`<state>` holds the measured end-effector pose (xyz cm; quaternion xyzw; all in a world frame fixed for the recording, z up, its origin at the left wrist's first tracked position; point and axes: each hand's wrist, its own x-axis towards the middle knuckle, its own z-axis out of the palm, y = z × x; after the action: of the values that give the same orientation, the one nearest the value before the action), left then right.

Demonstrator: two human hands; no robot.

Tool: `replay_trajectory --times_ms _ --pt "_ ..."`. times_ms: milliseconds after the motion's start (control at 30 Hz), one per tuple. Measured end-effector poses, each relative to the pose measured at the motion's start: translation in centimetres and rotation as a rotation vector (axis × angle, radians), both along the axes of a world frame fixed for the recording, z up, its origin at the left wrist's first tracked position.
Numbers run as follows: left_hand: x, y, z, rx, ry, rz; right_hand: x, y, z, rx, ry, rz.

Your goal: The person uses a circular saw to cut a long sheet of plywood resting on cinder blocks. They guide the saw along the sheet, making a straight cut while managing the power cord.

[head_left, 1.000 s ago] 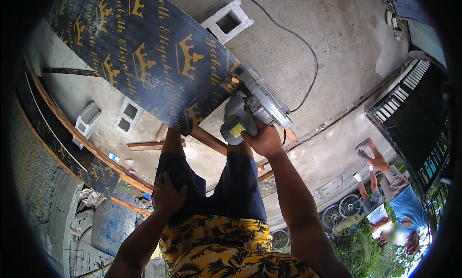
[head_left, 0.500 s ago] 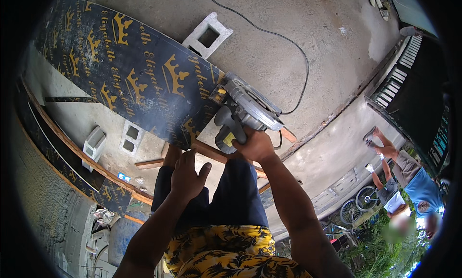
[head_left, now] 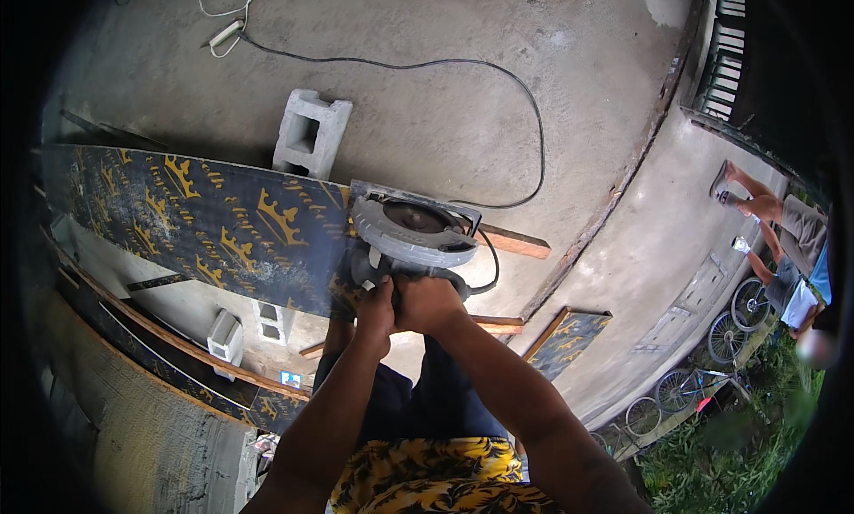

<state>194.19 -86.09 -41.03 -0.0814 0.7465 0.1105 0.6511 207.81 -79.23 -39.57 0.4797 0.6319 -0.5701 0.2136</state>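
Observation:
My right hand (head_left: 430, 302) is wrapped around the rear handle of a grey circular saw (head_left: 414, 240). Close beside it, my left hand (head_left: 375, 317) is closed at the saw's grip, its thumb uppermost; the palm side is hidden. The saw stands at the right end of a long dark board (head_left: 200, 225) printed with gold crowns and lettering, its base plate over the board's edge. Part of the round blade shows through the guard. Pale sawdust lies on the board near the saw.
Hollow concrete blocks (head_left: 311, 133) stand by the board's far edge and nearer on the left. A black cord (head_left: 400, 67) loops from the saw to a white connector (head_left: 226, 36). Wood strips (head_left: 507, 241) and a patterned offcut (head_left: 569, 341) lie right. Two people and bicycles (head_left: 678, 391) are farther right.
My left hand, open and apart before, has come up to the saw's grip and closed. The saw is turned, showing more of its blade side. The view has swung round.

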Motion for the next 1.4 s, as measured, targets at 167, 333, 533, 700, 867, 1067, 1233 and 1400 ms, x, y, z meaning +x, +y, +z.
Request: replay_trajectory --times_ms 167,333,533,700,867,1067,1233,1400 --pt "1.2 0.0 -0.1 0.022 0.115 -0.118 0.3 -0.6 -0.5 0.058 0.052 -0.059" --pt "2.4 0.7 0.6 0.188 0.298 -0.42 0.9 -1.7 -1.8 0.132 0.089 -0.073" --pt "2.5 0.7 0.3 0.2 0.311 -0.386 0.6 -1.4 -1.6 0.173 0.087 -0.03" --pt "2.5 1.2 0.3 0.259 0.271 -0.332 0.5 -0.8 -1.2 0.14 0.056 -0.012" --pt "2.3 0.9 0.0 0.278 0.322 -0.386 0.3 -0.6 -1.1 0.112 0.023 0.036" --pt "2.4 2.0 1.0 0.196 0.26 -0.323 0.4 -0.6 -1.1 0.127 0.036 -0.001" --pt "2.1 0.8 -0.1 0.265 0.285 -0.396 0.3 -1.3 -1.7 0.127 0.019 -0.003" --pt "1.8 1.0 0.0 0.2 0.226 -0.449 0.2 -1.8 -1.9 0.137 0.022 -0.043"
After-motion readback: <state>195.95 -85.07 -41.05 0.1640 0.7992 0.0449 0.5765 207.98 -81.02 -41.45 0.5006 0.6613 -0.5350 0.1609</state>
